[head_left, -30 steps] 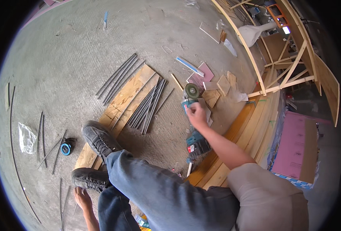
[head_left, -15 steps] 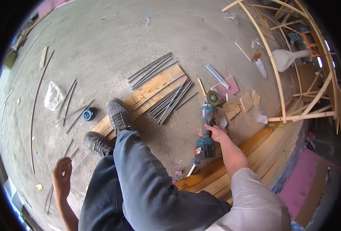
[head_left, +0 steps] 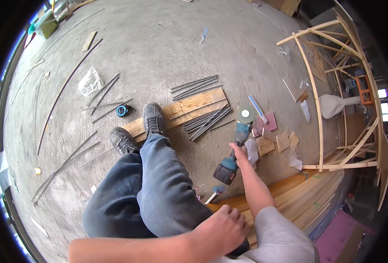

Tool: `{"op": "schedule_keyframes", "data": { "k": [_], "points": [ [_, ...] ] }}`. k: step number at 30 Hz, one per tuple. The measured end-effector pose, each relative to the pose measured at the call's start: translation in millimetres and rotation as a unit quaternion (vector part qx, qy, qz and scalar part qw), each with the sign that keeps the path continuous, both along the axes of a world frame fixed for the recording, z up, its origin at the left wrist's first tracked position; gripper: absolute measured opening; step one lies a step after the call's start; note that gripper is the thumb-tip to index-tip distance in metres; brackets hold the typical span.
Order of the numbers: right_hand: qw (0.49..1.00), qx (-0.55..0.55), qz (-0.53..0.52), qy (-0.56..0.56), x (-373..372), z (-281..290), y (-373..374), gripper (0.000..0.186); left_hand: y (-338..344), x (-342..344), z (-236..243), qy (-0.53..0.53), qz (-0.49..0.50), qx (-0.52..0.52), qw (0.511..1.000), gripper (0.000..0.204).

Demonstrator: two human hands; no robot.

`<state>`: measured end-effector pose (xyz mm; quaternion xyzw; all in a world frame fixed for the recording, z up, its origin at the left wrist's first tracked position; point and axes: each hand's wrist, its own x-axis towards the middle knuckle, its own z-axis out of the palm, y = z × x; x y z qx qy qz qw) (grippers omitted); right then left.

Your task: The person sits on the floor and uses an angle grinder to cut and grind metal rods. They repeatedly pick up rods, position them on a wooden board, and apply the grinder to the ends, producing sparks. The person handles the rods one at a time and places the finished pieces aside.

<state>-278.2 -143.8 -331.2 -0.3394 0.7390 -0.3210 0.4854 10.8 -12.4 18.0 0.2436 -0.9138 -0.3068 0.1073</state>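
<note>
My right hand (head_left: 239, 152) grips the handle of a teal cordless angle grinder (head_left: 234, 147). Its disc (head_left: 245, 114) lies low over the concrete floor, next to a bundle of grey metal rods (head_left: 208, 120). My left hand (head_left: 222, 228) is a closed fist resting on my right thigh and holds nothing. A wooden plank (head_left: 189, 107) lies across the floor with my right shoe (head_left: 153, 118) on its left end. My left shoe (head_left: 123, 139) is on the concrete beside it. A second rod bundle (head_left: 194, 86) lies just beyond the plank.
Stacked timber boards (head_left: 299, 193) lie at my right. A bent wooden frame (head_left: 318, 87) stands further right. Small tile pieces (head_left: 267, 125) sit near the disc. A blue tape measure (head_left: 123, 110), a plastic bag (head_left: 90, 82) and loose long rods (head_left: 62, 162) are scattered to the left.
My left hand rose from low beside my leg and now rests fisted on my thigh. The grinder stays in my right hand, near the rods.
</note>
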Motion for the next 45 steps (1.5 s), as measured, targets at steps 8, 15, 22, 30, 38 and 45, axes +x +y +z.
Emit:
{"op": "schedule_keyframes", "data": {
  "k": [8, 15, 22, 30, 38, 45],
  "points": [
    [0.978, 0.009, 0.199, 0.065, 99, 30, -40, 0.032, 13, -13, -23, -0.066, 0.016, -0.045, 0.997, 0.02],
    [0.908, 0.003, 0.341, 0.241, 127, -6, -67, 0.059, 14, -4, -15, -0.092, 0.019, -0.018, 0.995, 0.021],
    [0.881, 0.046, 0.346, 0.319, 141, -19, -71, 0.045, 16, -2, -16, -0.073, 0.038, -0.011, 0.997, 0.022],
    [0.891, 0.102, 0.339, 0.284, 144, -22, -64, 0.054, 14, 3, -12, -0.069, 0.036, -0.014, 0.997, 0.022],
    [0.893, 0.093, 0.337, 0.284, 143, -27, -64, 0.053, 13, 4, -10, -0.068, 0.038, -0.017, 0.997, 0.02],
    [0.885, 0.096, 0.341, 0.302, 149, -17, -61, 0.053, 14, 3, -11, -0.064, 0.034, -0.018, 0.997, 0.021]
  ]
}}
